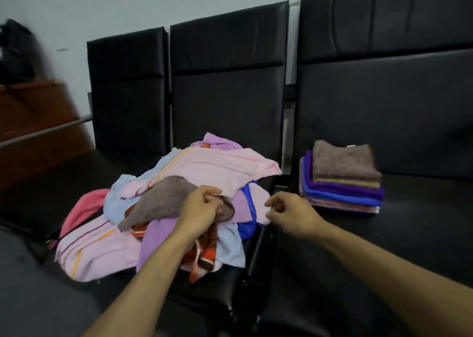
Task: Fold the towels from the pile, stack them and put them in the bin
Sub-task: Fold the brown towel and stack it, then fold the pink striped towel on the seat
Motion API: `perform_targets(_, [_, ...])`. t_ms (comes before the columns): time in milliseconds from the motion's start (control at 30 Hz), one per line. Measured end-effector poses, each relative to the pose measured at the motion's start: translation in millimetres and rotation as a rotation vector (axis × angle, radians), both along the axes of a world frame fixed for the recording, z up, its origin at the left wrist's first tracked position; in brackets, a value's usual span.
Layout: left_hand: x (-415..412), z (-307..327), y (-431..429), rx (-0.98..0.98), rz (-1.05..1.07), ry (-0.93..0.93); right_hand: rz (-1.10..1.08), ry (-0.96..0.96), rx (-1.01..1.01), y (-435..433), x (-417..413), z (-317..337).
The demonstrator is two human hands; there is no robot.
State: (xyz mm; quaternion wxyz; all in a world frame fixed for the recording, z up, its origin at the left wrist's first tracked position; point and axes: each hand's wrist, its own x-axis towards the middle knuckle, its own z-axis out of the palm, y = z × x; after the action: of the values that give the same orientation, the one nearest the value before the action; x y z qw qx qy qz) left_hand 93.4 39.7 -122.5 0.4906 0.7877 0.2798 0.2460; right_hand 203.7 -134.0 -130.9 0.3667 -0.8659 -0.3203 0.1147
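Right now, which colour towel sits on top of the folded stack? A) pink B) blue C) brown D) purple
C: a brown towel tops the folded stack on the right seat, with purple and blue ones under it.

Loose pile (179, 183) covers the middle seat (204, 293) and spills toward the left seat (38, 196). Folded stack (343, 178) sits rear-left on the right seat (422, 221), with bare cushion in front and to its right. Chair backs (227, 81) wall off the rear.

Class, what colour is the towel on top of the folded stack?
Greyish-brown folded towel, clearest in the head view.
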Motion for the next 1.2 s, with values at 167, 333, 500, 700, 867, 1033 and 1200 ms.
perform_targets(167, [-22, -6, 21, 0.147, 0.038, 0.007, -0.009, -0.111, 0.069, 68, -6, -12])
perform_targets(333, [-41, -9, 36, 0.082, 0.055, 0.004, -0.024, -0.179, 0.119, 119, 6, -15])
perform_targets(500, [-52, -8, 41, -0.016, 0.075, -0.012, -0.067, -0.188, 0.091, 140, 12, -22])
perform_targets(700, [-45, 1, 33, -0.148, 0.115, -0.071, -0.072, -0.126, 0.136, 139, 9, -16])
perform_targets(867, [-23, 17, 12, -0.517, 0.091, -0.254, -0.104, 0.094, 0.565, 124, 6, 12])
perform_targets(1033, [-10, 21, -14, -0.408, 0.080, -0.194, -0.107, 0.041, 0.605, 97, 5, 39])
perform_targets(1200, [-4, 24, -22, -0.018, 0.150, -0.182, -0.144, 0.018, 0.715, 60, 8, 67])
